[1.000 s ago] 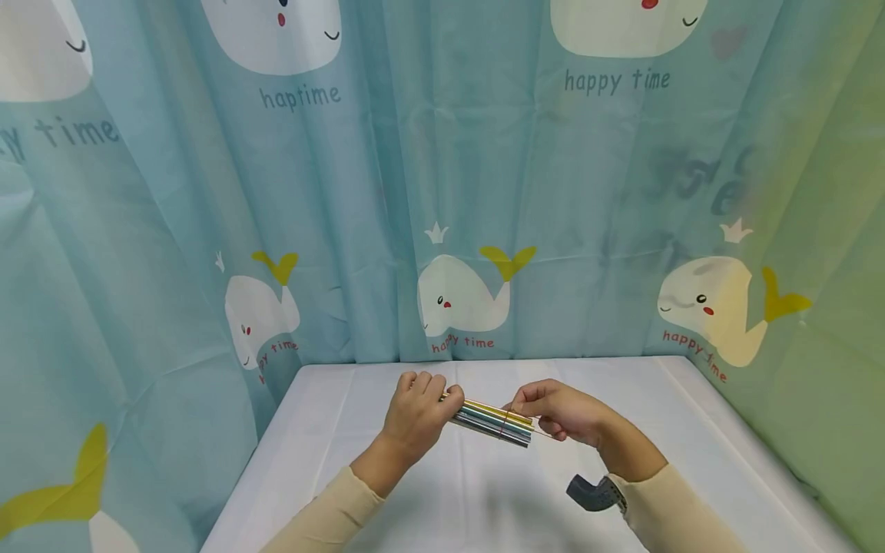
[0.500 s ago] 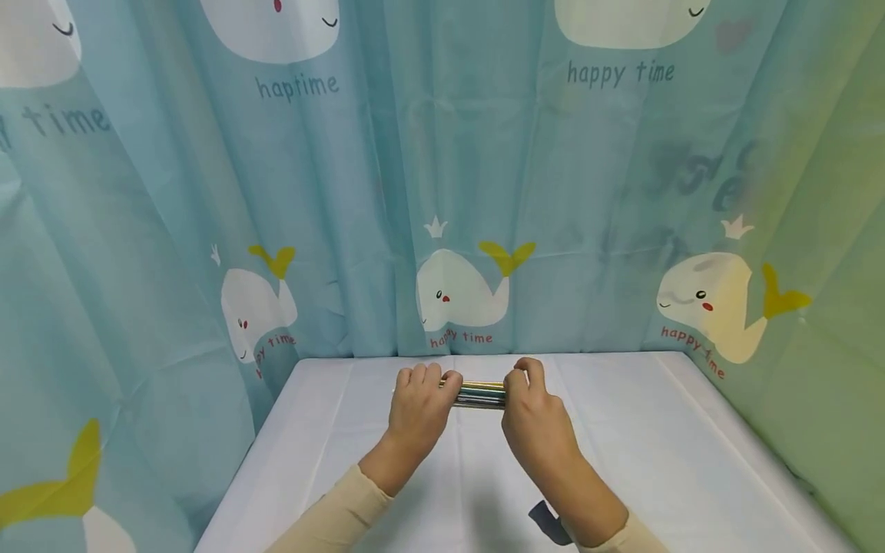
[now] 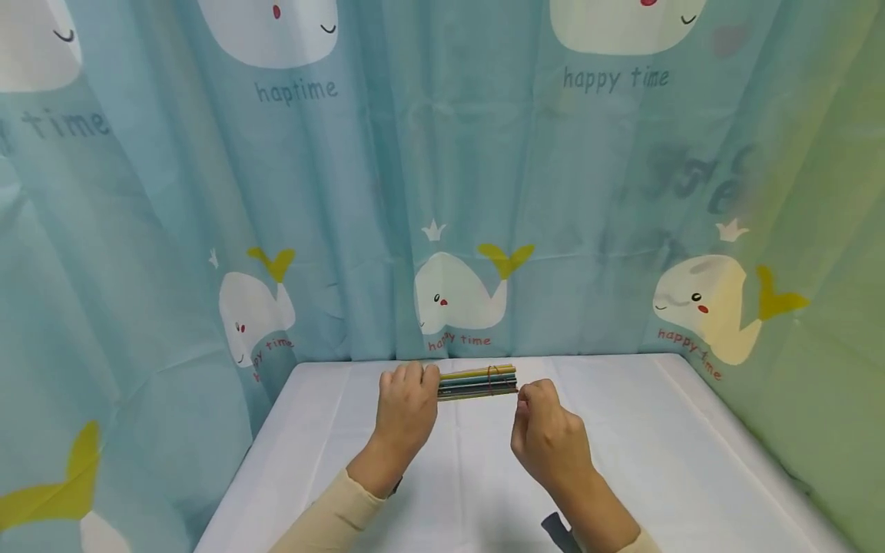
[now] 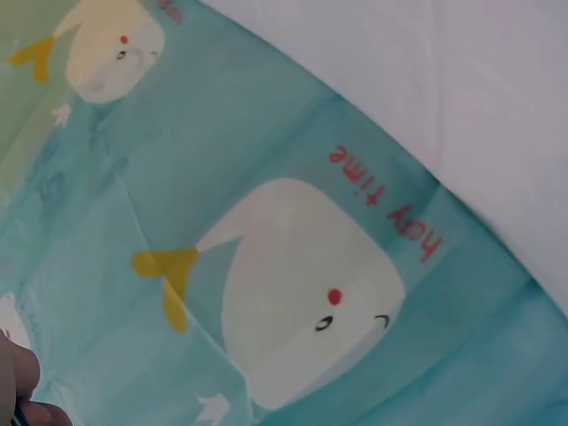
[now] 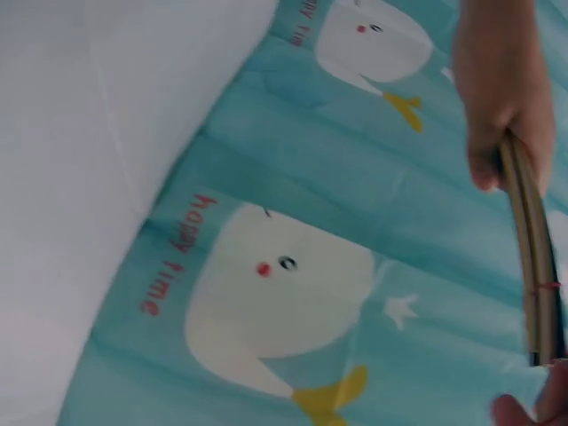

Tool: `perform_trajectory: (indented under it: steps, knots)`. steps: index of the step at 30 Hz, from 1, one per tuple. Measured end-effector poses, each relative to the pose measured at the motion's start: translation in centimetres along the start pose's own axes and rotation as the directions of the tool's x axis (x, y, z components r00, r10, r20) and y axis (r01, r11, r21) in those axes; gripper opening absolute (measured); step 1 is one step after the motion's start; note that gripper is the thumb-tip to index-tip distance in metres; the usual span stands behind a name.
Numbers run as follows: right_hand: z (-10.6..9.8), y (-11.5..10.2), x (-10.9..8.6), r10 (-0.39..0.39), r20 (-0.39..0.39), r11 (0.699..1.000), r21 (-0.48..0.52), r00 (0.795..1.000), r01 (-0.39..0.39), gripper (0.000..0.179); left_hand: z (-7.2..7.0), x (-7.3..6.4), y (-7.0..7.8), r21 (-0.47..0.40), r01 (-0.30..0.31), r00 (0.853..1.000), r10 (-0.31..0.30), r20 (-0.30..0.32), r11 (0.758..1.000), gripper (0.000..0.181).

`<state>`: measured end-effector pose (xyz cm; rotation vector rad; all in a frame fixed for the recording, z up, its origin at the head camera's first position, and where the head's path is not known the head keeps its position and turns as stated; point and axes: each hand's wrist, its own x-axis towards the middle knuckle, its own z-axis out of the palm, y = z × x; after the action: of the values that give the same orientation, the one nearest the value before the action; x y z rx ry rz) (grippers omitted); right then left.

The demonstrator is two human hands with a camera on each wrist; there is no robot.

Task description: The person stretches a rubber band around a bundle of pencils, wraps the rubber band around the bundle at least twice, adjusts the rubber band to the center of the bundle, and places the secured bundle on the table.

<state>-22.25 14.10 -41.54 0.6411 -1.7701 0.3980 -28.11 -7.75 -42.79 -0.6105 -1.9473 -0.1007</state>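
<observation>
A bundle of thin pencils point(image 3: 466, 385) in yellow, teal and dark tones lies nearly level above the table. My left hand point(image 3: 408, 407) grips its left end, the fingers wrapped round it. A red rubber band point(image 3: 492, 380) circles the bundle near the right end, and a strand of it runs toward my right hand point(image 3: 553, 438). There the curled fingertips pinch the strand just off the pencil ends. In the right wrist view the pencils point(image 5: 530, 257) point down from the left hand point(image 5: 510, 98). Only a few fingers point(image 4: 22, 377) show at the left wrist view's lower corner.
The white-covered table point(image 3: 456, 476) spreads beneath both hands. Behind it hangs a blue curtain point(image 3: 373, 192) printed with whales, and a greenish stretch of curtain point(image 3: 843, 346) closes the right side. A dark wrist mount point(image 3: 558, 531) sticks out beside the right forearm.
The bundle has swung from sloping down rightward to slightly up. The right hand came over its right end, covering it, then drew back right and down, uncovering the band and ends.
</observation>
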Motion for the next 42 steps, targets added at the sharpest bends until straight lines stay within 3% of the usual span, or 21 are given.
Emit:
perform_trajectory:
  steps: [3,6,10,13,15,17,19,21,24,26,29,31,33,35,36,39,41,42]
  knots:
    - [-0.6,-0.3,0.3,0.088,0.093,0.996,-0.033,0.992,-0.085,0.011,-0.2,0.0,0.1,0.033,-0.006,1.0,0.005,0.013,0.999,0.011]
    - [-1.0,-0.5,0.6,0.203,0.18,0.979,-0.035,0.963,-0.2,0.011,-0.4,0.0,0.1,0.054,-0.004,0.999,0.002,0.034,0.999,0.01]
    - [-1.1,-1.1,0.8,0.331,0.241,0.925,0.109,0.912,-0.365,0.017,-0.5,0.1,0.3,0.041,0.031,0.998,-0.033,0.053,0.999,0.009]
    - [-0.8,-1.6,0.3,0.377,0.224,0.874,0.236,0.899,-0.425,0.021,-0.5,0.4,0.6,0.019,0.072,0.996,-0.073,0.058,0.997,0.01]
    - [-0.4,-1.9,-0.1,0.373,0.188,0.862,0.292,0.909,-0.414,0.021,-0.6,0.6,0.9,0.002,0.098,0.993,-0.098,0.058,0.995,0.012]
    - [0.2,-2.3,-0.4,0.322,0.123,0.886,0.311,0.939,-0.345,0.015,-0.6,0.9,1.2,-0.009,0.12,0.991,-0.119,0.056,0.993,0.015]
    - [0.9,-2.9,-0.5,0.207,0.075,0.926,0.308,0.975,-0.22,0.007,-0.6,1.1,1.6,-0.016,0.132,0.99,-0.131,0.056,0.991,0.019]
    - [1.6,-3.6,-0.5,0.058,0.051,0.956,0.286,0.997,-0.07,0.005,-0.6,1.2,2.0,-0.014,0.13,0.99,-0.129,0.065,0.991,0.022]
    - [2.5,-4.8,-0.9,-0.136,0.08,0.953,0.284,0.988,0.108,0.017,-0.7,1.2,2.3,0.008,0.127,0.988,-0.127,0.09,0.992,0.028]
    - [2.7,-5.2,-1.4,-0.166,0.11,0.934,0.336,0.98,0.12,0.017,-0.8,1.1,2.3,0.023,0.128,0.986,-0.13,0.104,0.991,0.028]
    - [2.8,-4.9,-2.4,-0.076,0.096,0.884,0.467,0.993,0.022,0.01,-0.9,1.1,2.0,0.026,0.141,0.985,-0.143,0.101,0.99,0.024]
    - [2.6,-4.2,-2.8,0.075,0.075,0.804,0.585,0.994,-0.105,0.004,-0.9,1.1,1.8,0.013,0.146,0.985,-0.147,0.087,0.989,0.02]
    - [2.3,-3.6,-2.9,0.26,0.071,0.667,0.708,0.963,-0.233,0.009,-1.0,1.2,1.7,-0.004,0.15,0.986,-0.149,0.078,0.989,0.021]
    - [2.2,-3.2,-2.8,0.426,0.093,0.482,0.819,0.9,-0.312,0.015,-1.0,1.2,1.6,-0.019,0.154,0.986,-0.152,0.075,0.988,0.021]
    - [2.1,-3.2,-2.6,0.492,0.123,0.375,0.864,0.862,-0.337,0.016,-1.1,1.2,1.6,-0.025,0.155,0.985,-0.153,0.075,0.988,0.022]
    - [1.9,-3.3,-1.9,0.599,0.248,0.072,0.93,0.761,-0.36,0.013,-1.1,1.2,1.6,-0.044,0.16,0.986,-0.157,0.063,0.986,0.023]
    - [1.8,-3.2,-1.6,0.632,0.348,-0.096,0.922,0.692,-0.376,0.014,-1.1,1.3,1.6,-0.054,0.16,0.987,-0.157,0.045,0.986,0.022]
    - [1.6,-3.1,-1.5,0.638,0.392,-0.155,0.909,0.663,-0.388,0.016,-1.1,1.3,1.6,-0.058,0.16,0.987,-0.158,0.038,0.985,0.022]
